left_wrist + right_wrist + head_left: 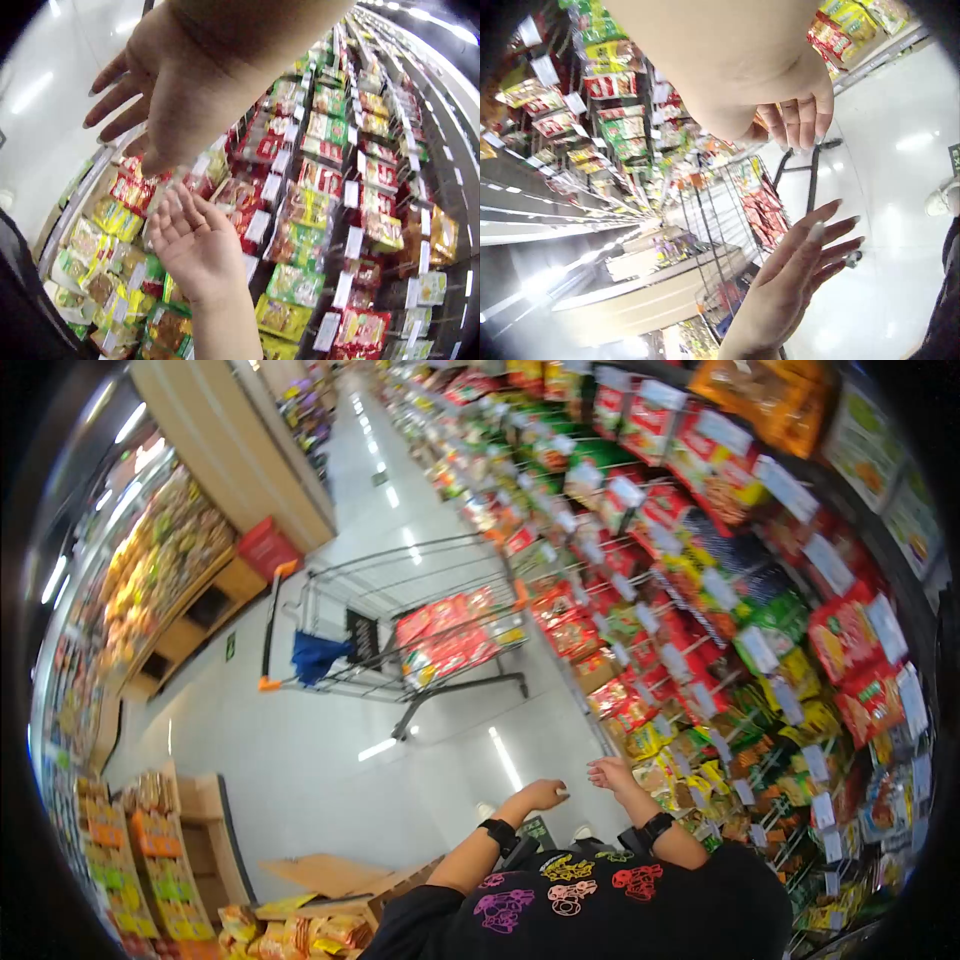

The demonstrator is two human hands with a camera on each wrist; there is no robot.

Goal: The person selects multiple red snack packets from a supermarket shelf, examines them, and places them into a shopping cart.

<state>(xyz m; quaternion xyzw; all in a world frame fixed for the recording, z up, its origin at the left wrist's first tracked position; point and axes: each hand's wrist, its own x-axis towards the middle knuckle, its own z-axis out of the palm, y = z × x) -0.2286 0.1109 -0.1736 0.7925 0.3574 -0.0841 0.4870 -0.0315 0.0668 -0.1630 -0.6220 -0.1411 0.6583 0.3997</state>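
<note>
Both hands hang in front of the body in the head view, the left hand [541,794] a little apart from the right hand [611,772], and neither holds anything. In the left wrist view the left hand [161,94] has its fingers spread, above the right hand [199,251], whose palm shows with loosely bent fingers. From the right wrist the right hand [780,109] appears at the top and the left hand [784,281] lower, fingers extended. Hanging food packets [700,700] line the shelf beside the right arm.
A wire shopping cart [400,565] stands ahead, holding red packages [450,632], with a blue bag [318,657] at its handle side. Across the grey floor [300,745] are a red bin [266,548] and a produce stand [165,545]. Cardboard boxes [320,875] lie near the body, lower left.
</note>
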